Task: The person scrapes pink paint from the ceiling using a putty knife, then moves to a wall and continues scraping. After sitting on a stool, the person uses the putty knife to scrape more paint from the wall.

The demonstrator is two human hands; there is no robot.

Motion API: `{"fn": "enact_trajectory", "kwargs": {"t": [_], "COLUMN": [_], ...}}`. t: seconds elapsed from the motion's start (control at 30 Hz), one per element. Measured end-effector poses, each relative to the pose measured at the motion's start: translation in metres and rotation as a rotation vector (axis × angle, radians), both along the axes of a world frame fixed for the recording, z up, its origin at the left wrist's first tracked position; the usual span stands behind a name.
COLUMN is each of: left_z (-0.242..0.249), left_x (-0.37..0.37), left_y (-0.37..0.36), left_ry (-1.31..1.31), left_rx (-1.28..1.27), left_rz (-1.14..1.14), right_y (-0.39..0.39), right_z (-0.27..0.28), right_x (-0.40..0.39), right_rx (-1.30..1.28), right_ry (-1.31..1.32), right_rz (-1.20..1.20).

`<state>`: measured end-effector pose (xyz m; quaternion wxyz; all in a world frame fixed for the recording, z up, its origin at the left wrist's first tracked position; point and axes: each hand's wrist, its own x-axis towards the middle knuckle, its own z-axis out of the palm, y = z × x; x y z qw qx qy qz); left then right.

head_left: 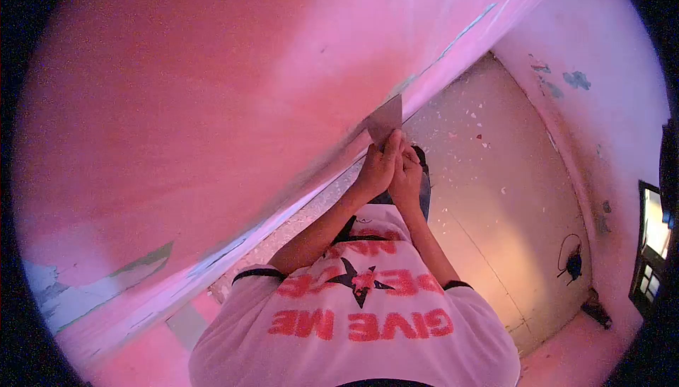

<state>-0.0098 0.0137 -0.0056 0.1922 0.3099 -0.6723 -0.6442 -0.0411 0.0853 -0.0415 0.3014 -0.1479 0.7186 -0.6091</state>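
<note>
Both my hands are raised together against a pink wall (212, 104), gripping the handle of a scraper. My left hand (377, 168) wraps the handle from the left, and my right hand (408, 176) is pressed beside it on the right. The scraper's flat metal blade (386, 118) sticks up from my fingers and lies against the wall near a pale ridge that runs diagonally across it. The handle is hidden inside my hands. Below my arms I see my white shirt (361, 316) with red lettering.
The floor (495, 196) below is pale and littered with small paint flakes. A dark cable and plug (571, 263) lie near the right wall. Paint is peeled off at the wall's lower left (78, 295). A window (654, 245) shows at the far right.
</note>
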Motion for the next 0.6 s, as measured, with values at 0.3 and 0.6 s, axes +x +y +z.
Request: {"fn": "enact_trajectory", "kwargs": {"t": [0.3, 0.6], "left_z": [-0.004, 0.008], "left_x": [-0.004, 0.007], "left_y": [-0.003, -0.002], "left_ry": [-0.085, -0.029], "left_rx": [-0.118, 0.025], "left_rz": [0.081, -0.012], "right_y": [-0.007, 0.002], "right_z": [-0.006, 0.013], "right_x": [-0.007, 0.001], "right_rx": [-0.004, 0.053], "right_ry": [0.128, 0.106], "right_rz": [0.035, 0.064]}}
